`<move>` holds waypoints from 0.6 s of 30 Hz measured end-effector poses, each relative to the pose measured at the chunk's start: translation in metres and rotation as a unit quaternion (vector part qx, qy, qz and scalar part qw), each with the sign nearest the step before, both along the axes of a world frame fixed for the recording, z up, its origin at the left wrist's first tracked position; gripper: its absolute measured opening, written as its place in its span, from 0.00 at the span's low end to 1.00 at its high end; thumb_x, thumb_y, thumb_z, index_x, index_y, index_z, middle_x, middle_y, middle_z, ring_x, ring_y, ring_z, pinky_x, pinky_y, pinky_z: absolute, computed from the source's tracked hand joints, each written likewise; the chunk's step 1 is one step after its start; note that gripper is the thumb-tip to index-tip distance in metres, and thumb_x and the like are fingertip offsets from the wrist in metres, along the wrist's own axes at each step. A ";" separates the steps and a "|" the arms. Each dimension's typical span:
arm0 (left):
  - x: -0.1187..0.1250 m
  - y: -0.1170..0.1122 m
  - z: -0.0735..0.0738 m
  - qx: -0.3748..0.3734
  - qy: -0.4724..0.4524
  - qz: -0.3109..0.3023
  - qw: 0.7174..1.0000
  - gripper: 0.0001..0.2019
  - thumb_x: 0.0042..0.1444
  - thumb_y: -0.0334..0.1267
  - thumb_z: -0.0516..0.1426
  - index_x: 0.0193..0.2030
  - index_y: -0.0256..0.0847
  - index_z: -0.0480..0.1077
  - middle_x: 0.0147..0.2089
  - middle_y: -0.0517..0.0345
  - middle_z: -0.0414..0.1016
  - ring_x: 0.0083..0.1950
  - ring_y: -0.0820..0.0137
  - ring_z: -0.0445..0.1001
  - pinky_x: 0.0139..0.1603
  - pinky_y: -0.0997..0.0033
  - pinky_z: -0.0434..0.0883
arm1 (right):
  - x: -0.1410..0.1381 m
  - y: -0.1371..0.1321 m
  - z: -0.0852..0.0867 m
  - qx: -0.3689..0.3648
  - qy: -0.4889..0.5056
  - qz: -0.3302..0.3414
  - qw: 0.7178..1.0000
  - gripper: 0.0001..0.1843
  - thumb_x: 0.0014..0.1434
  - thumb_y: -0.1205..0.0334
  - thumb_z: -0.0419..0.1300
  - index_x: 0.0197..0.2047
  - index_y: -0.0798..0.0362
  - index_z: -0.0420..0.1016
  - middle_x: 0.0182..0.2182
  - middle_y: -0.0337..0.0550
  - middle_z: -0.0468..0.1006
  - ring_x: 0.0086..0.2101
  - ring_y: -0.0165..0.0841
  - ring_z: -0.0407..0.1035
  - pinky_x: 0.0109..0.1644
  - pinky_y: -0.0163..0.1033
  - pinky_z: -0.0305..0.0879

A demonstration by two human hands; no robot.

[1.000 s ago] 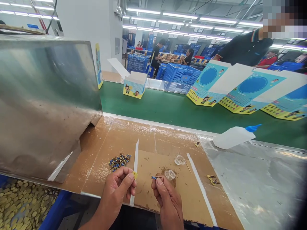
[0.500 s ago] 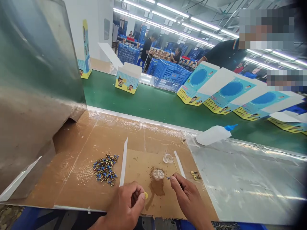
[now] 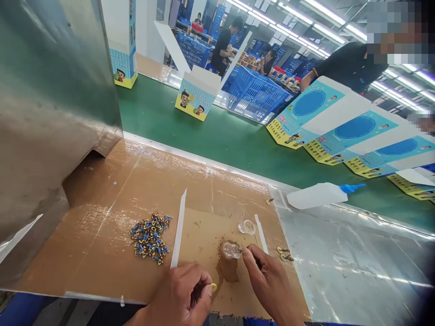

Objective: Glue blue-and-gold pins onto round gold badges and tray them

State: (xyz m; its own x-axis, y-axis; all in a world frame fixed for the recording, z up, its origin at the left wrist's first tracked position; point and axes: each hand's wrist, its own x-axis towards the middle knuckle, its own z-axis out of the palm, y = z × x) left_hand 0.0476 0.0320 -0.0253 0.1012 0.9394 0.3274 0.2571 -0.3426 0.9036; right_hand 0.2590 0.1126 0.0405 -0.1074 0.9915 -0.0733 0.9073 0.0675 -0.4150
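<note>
Pinched in my left hand (image 3: 190,292) is a small yellow disc (image 3: 214,287), its edge showing past the fingertips. My right hand (image 3: 270,278) grips a tiny blue figure piece (image 3: 241,250) at the right rim of a small clear plastic cup (image 3: 231,250). Brown specks and a wet stain surround that cup on the cardboard. Just behind it lies a clear round lid or dish (image 3: 246,227) with a thin stick beside it. Left of my left hand is a pile of tiny blue, yellow and dark figure pieces (image 3: 151,237). Several small figures on yellow discs (image 3: 284,254) lie to the right.
A white squeeze bottle with blue tip (image 3: 317,195) lies by the green conveyor belt (image 3: 224,147). Printed cartons (image 3: 197,93) stand on the belt. Sheet metal (image 3: 57,90) rises at left. A person (image 3: 353,68) stands beyond the belt; others work farther back.
My right hand has brought the blue figure piece leftward to the clear cup's rim. My left hand still pinches the yellow disc. The camera view has shifted and tilted slightly.
</note>
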 end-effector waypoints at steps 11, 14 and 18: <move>0.000 0.000 0.005 -0.005 -0.016 0.004 1.000 0.05 0.59 0.29 0.54 0.34 0.43 0.67 0.27 0.62 0.73 0.27 0.73 0.69 0.28 0.73 0.62 | -0.007 0.003 0.005 0.023 -0.028 0.011 0.999 0.24 0.66 0.44 0.47 0.24 0.46 0.47 0.19 0.31 0.50 0.21 0.30 0.53 0.25 0.38 0.48; 0.000 0.002 0.005 -0.005 -0.018 0.003 1.000 0.05 0.59 0.29 0.54 0.34 0.43 0.67 0.27 0.61 0.73 0.27 0.73 0.70 0.28 0.73 0.62 | -0.007 0.003 0.006 0.020 -0.031 0.012 0.999 0.23 0.66 0.45 0.48 0.23 0.45 0.48 0.19 0.31 0.51 0.21 0.31 0.54 0.25 0.38 0.49; 0.000 0.002 0.006 -0.008 -0.029 0.002 1.000 0.05 0.59 0.29 0.54 0.34 0.42 0.67 0.27 0.61 0.72 0.27 0.73 0.69 0.28 0.73 0.62 | -0.008 0.004 0.007 0.019 -0.037 0.013 0.999 0.23 0.66 0.45 0.47 0.23 0.45 0.48 0.18 0.32 0.52 0.20 0.31 0.54 0.24 0.38 0.49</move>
